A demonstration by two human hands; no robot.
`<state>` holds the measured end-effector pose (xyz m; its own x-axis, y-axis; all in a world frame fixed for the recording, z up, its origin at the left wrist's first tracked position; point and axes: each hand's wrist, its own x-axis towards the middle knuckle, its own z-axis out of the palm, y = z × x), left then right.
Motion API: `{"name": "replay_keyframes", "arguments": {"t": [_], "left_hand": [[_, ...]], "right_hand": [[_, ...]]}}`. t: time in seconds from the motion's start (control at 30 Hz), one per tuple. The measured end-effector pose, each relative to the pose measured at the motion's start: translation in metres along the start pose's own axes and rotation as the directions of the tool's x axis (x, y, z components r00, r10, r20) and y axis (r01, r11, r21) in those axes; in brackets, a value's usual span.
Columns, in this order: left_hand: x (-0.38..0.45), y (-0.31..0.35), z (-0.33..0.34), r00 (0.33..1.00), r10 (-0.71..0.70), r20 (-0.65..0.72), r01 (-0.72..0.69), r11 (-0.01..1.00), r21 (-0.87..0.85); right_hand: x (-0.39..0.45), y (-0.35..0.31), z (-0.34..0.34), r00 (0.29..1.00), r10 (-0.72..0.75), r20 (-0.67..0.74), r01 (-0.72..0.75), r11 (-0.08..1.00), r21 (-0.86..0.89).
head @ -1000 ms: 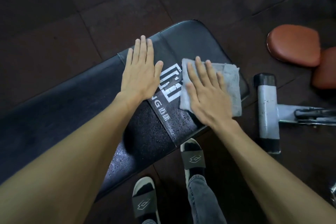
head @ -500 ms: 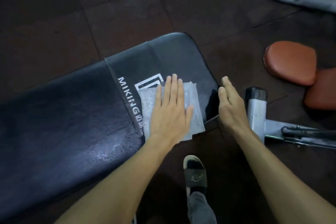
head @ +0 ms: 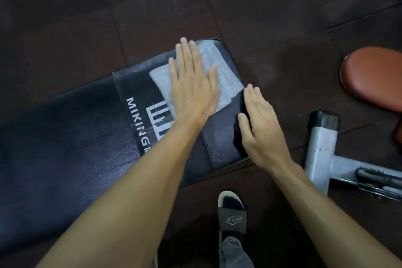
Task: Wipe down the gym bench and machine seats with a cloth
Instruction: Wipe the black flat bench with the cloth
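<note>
A black padded gym bench (head: 65, 137) with white lettering runs from the left edge to the middle. A grey folded cloth (head: 226, 80) lies on its far right end. My left hand (head: 192, 85) lies flat on the cloth, fingers stretched out, pressing it onto the pad and covering its left half. My right hand (head: 258, 124) rests flat on the bench's right end edge, just right of the cloth, and holds nothing.
A white metal frame foot (head: 319, 152) with a black end cap lies on the floor right of the bench. A brown seat pad (head: 374, 76) is at the right edge. My sandalled foot (head: 232, 217) stands below the bench. Dark rubber floor tiles surround everything.
The cloth went from under my right hand to under my left hand. The left hand has since slid it toward the bench's far end. My right hand moved onto the bench's end edge.
</note>
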<state>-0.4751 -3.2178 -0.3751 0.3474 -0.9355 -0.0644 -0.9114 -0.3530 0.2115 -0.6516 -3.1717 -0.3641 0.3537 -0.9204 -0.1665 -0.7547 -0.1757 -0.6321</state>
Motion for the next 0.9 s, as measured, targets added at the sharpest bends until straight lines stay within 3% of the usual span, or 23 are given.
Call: {"name": "replay_keyframes", "arguments": {"t": [0.2,0.33,0.43,0.57,0.8,0.9], "left_hand": [[-0.091,-0.079,-0.016,0.991,-0.133,-0.020,0.134,0.990,0.052],[-0.151,-0.045,-0.013,0.977,-0.196,0.078,0.191,0.979,0.066],[-0.150,-0.020,-0.003,0.994,-0.073,0.081,0.069,0.997,0.042],[-0.111,-0.058,-0.008,0.985,0.163,0.058,-0.167,0.984,0.059],[-0.150,-0.125,-0.022,0.996,-0.093,0.001,0.093,0.995,-0.021],[-0.173,-0.144,-0.027,0.988,-0.155,0.023,0.155,0.988,-0.020]], "right_hand": [[0.049,-0.035,0.021,0.971,-0.216,0.105,0.238,0.927,-0.289],[0.052,-0.037,0.029,0.966,-0.235,0.109,0.259,0.888,-0.381],[0.053,-0.032,0.027,0.960,-0.255,0.117,0.280,0.893,-0.353],[0.051,-0.029,0.027,0.958,-0.266,0.109,0.288,0.891,-0.352],[0.050,-0.041,0.030,0.977,-0.192,0.094,0.212,0.922,-0.323],[0.041,-0.055,0.037,0.961,-0.241,0.138,0.271,0.918,-0.291]]}}
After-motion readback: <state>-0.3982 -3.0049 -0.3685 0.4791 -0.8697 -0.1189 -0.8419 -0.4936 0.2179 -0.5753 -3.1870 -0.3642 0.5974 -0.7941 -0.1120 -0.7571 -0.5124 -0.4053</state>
